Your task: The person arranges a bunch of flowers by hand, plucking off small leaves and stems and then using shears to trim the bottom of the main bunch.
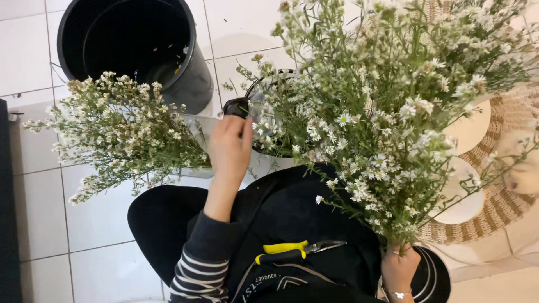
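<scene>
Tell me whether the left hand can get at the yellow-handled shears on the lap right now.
Probably yes. The left hand is up by the flower stems, and the yellow-handled shears lie uncovered on the dark apron just below that arm; nothing blocks the way.

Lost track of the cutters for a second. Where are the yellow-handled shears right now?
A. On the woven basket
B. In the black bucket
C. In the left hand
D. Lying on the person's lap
D: the yellow-handled shears lie on the dark apron over the person's lap, in neither hand.
</scene>
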